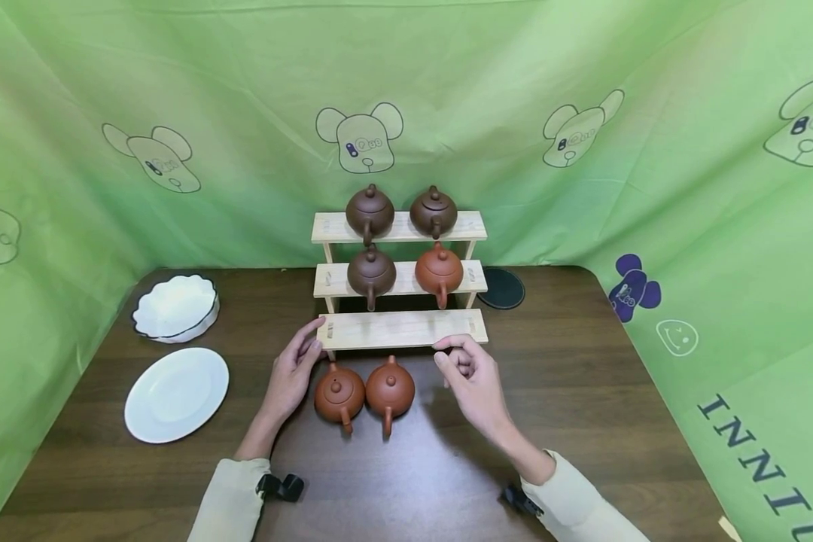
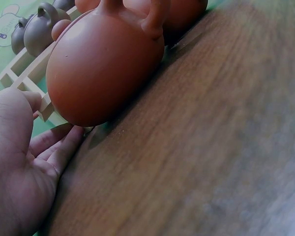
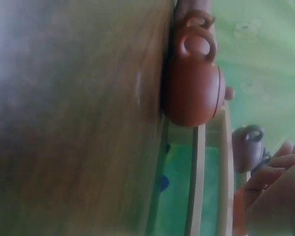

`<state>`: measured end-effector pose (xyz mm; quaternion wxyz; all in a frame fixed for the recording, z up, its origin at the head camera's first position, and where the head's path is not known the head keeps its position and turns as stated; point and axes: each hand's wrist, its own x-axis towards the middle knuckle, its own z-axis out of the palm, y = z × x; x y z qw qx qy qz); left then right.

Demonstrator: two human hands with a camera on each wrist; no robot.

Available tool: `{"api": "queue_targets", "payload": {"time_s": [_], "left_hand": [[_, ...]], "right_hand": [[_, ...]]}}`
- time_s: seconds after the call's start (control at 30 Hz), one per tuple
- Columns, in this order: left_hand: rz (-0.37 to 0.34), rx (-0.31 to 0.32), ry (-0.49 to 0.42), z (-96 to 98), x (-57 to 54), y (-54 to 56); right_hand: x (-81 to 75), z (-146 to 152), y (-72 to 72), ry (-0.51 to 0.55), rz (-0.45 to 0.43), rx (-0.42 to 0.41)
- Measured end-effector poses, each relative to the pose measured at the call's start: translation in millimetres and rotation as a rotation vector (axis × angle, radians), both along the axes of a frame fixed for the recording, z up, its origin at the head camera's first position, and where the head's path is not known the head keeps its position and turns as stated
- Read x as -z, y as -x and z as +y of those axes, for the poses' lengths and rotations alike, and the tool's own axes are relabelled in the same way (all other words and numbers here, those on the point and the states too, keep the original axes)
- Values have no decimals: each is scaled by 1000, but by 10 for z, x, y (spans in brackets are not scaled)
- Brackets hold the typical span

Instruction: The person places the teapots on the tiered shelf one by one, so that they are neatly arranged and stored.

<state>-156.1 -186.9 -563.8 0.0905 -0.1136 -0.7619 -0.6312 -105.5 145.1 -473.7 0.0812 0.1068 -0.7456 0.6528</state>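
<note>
My left hand (image 1: pixel 291 374) is at the left end of a three-step wooden display stand (image 1: pixel 398 330), thumb and index finger touching its lowest step. Near the front edge of that step's right part, my right hand (image 1: pixel 476 384) hovers with loosely bent fingers and nothing visible in them. Two reddish clay teapots, one at left (image 1: pixel 332 397) and one at right (image 1: pixel 391 391), stand side by side on the table before the stand. In the left wrist view a reddish teapot (image 2: pixel 103 64) hides part of the left fingertips.
Two dark brown teapots, left (image 1: pixel 369 211) and right (image 1: pixel 433 211), occupy the top step. On the middle step are a dark brown teapot (image 1: pixel 371 272) and a reddish one (image 1: pixel 439 271). A scalloped white bowl (image 1: pixel 176 307), white plate (image 1: pixel 176 395) and black round mat (image 1: pixel 504 289) lie around.
</note>
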Motion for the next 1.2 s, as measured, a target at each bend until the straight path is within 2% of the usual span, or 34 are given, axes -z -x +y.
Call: {"api": "queue_targets", "payload": {"time_s": [0.1,0.23,0.33,0.4,0.53,0.63,0.73,0.87,0.93,0.97,1.0,1.07,1.1,1.17,1.2], "left_hand": [[-1,5,9,-28,51,24],[-18,4,20,-27,20,12],[-19,3,13,-5,-42,-14],[-32,0,8,-7,-32,-5],[-97,-10,0,-28,33,33],[-70,13,-25,-39,33,24],[-31,22,-11,-63,99,47],[-55,10,12,-94,213,100],[-70,8,19,-62,112,53],[-50,21,5,-70,130,63],[-41,21,-1,-58,98,47],[-58,11,13,-11,-38,-9],[-77,7,10,-6,-56,-14],[-67,-1,6,-5,-47,-14],[-79,-15,22,21,-110,-47]], "right_hand": [[22,-12,-31,6,-9,-16],[45,-37,-80,15,-19,-45],[57,-62,-111,16,-21,-74],[70,-75,-129,19,-25,-92],[100,-92,-163,26,-39,-111],[115,-106,-188,25,-50,-122],[120,-117,-214,10,-66,-139],[130,-127,-251,-26,-103,-166],[141,-131,-268,-42,-120,-183],[148,-134,-276,-44,-127,-192],[155,-138,-283,-47,-130,-200],[170,-147,-295,-52,-131,-216],[180,-150,-297,-54,-132,-223],[196,-156,-298,-59,-133,-235],[204,-157,-296,-63,-135,-239]]}}
